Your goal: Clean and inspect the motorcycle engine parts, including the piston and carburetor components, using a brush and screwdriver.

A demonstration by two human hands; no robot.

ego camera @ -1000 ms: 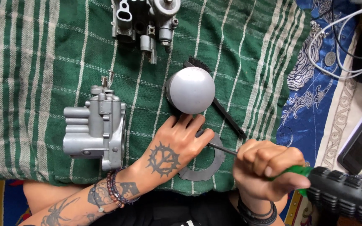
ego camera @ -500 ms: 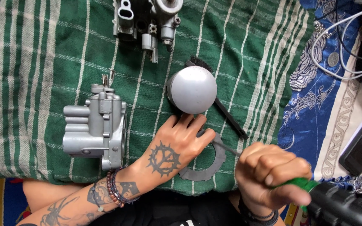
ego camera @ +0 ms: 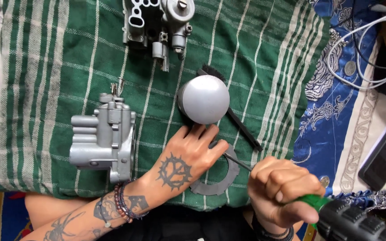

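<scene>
Screwdriver tip (ego camera: 228, 157) prob. hidden under left fingers (ego camera: 211, 138)

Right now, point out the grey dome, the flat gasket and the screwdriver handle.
grey dome (ego camera: 204, 98), head view, middle of its rounded top.
flat gasket (ego camera: 222, 183), head view, lower curve.
screwdriver handle (ego camera: 311, 201), head view, green part beside right hand.

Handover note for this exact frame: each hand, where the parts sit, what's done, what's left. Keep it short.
Left hand: flat, pressing the grey gasket ring onto the green striped cloth, fingertips beside the grey dome cap.
Right hand: fist shut on the green-handled screwdriver, its thin shaft angled to the ring under the left fingers.
Grey housing lies left; second metal body at top; black brush beside the cap.
Done: parts laid out apart. Left: ring still being worked with the tip.
</scene>
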